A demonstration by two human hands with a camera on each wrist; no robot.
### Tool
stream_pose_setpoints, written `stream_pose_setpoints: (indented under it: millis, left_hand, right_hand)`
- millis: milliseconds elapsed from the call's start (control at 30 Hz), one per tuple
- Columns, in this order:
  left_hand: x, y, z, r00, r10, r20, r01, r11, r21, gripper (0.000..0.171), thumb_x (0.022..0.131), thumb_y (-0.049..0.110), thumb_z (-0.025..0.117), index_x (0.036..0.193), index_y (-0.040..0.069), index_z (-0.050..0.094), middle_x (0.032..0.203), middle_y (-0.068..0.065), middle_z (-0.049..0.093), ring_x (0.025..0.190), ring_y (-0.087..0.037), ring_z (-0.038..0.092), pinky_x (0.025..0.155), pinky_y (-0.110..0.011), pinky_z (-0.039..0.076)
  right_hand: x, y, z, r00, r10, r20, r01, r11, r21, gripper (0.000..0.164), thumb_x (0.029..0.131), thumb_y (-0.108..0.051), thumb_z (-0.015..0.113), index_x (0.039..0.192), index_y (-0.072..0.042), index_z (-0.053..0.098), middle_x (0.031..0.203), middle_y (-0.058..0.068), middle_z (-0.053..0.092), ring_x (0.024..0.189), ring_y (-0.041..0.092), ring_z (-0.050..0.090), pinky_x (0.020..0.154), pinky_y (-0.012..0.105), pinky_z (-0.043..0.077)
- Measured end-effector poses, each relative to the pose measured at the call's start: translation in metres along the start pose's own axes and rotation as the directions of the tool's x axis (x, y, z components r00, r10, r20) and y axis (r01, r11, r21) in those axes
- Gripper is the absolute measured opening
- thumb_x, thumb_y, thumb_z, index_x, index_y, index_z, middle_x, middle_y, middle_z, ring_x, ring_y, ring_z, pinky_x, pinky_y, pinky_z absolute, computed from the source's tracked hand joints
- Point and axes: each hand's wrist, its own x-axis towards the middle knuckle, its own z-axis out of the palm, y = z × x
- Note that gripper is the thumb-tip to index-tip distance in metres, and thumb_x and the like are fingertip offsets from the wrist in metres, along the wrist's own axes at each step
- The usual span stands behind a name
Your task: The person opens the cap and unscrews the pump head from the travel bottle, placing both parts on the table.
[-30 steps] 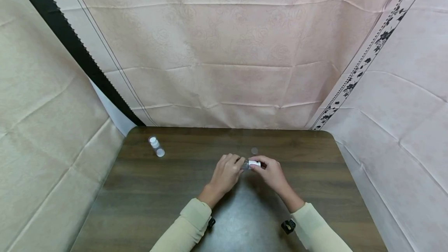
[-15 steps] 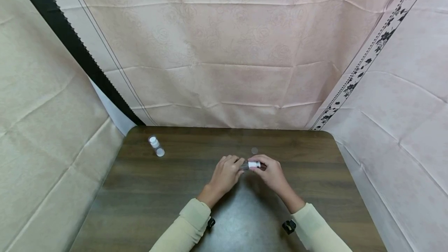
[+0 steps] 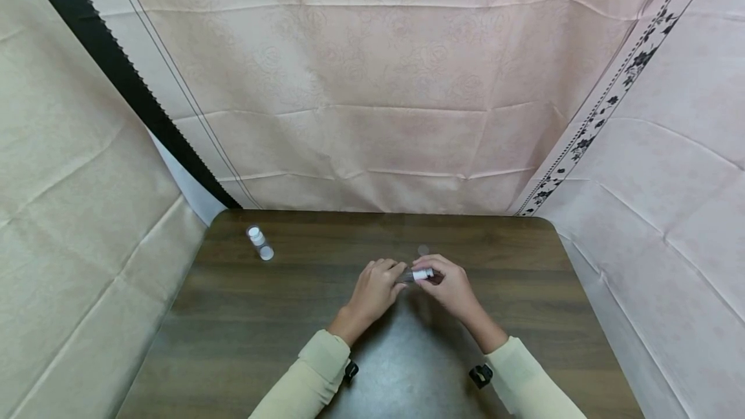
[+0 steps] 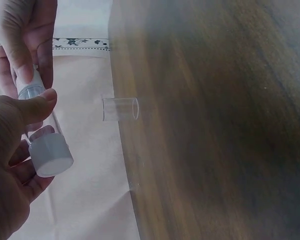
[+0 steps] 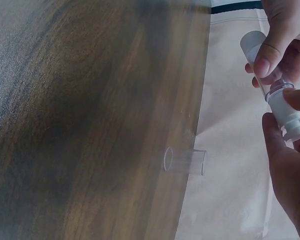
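Both hands hold a small clear pump bottle (image 4: pixel 51 154) with a white base and a white neck piece, above the table. My left hand (image 3: pixel 375 290) grips its clear body, thumb across it in the left wrist view. At the other end, my right hand (image 3: pixel 451 284) pinches the white neck piece (image 5: pixel 286 112) between thumb and fingers. The bottle lies tilted between the hands, and fingers hide part of it. A clear, tube-shaped cap (image 5: pixel 185 161) stands on the table just beyond the hands, apart from them.
Toward the far left of the brown wooden table (image 3: pixel 279 341), another small clear bottle (image 3: pixel 260 243) with white ends stands. Pale cloth (image 3: pixel 372 83) hangs behind the table's far edge and along both sides.
My right fingers have shifted slightly upward around the white neck piece, and the bottle's angle has changed a little. The left hand stays nearly still. Cap and other bottle have not moved.
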Motion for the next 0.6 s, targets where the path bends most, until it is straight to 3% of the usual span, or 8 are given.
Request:
stream_pose_setpoints:
  millis: [367,600]
  left_hand:
    - [0.0020,0.0005,-0.0017,1.000,0.003,-0.006,-0.003,1.000,0.022,0.037,0.088,0.029,0.084,0.119,0.013,0.075,0.107,-0.002,0.076,0.095,-0.017,0.070,0.078,-0.033,0.055]
    - [0.0020,0.0009,-0.0026,0.998,0.047,-0.049,-0.042,0.995,0.087,0.037,0.085,0.028,0.087,0.117,0.013,0.077,0.105,-0.001,0.075,0.090,-0.016,0.067,0.073,-0.030,0.051]
  right_hand:
    - [-0.0005,-0.0003,-0.0027,1.000,-0.005,-0.012,0.006,0.998,0.058,0.021,0.090,-0.007,0.080,0.110,-0.013,0.078,0.124,0.002,0.071,0.114,0.021,0.068,0.086,0.027,0.060]
    - [0.0002,-0.0052,-0.0075,0.996,0.093,-0.007,-0.093,0.995,0.022,0.029,0.098,-0.021,0.073,0.126,-0.012,0.072,0.127,0.005,0.070,0.115,0.023,0.067,0.091,0.037,0.059]
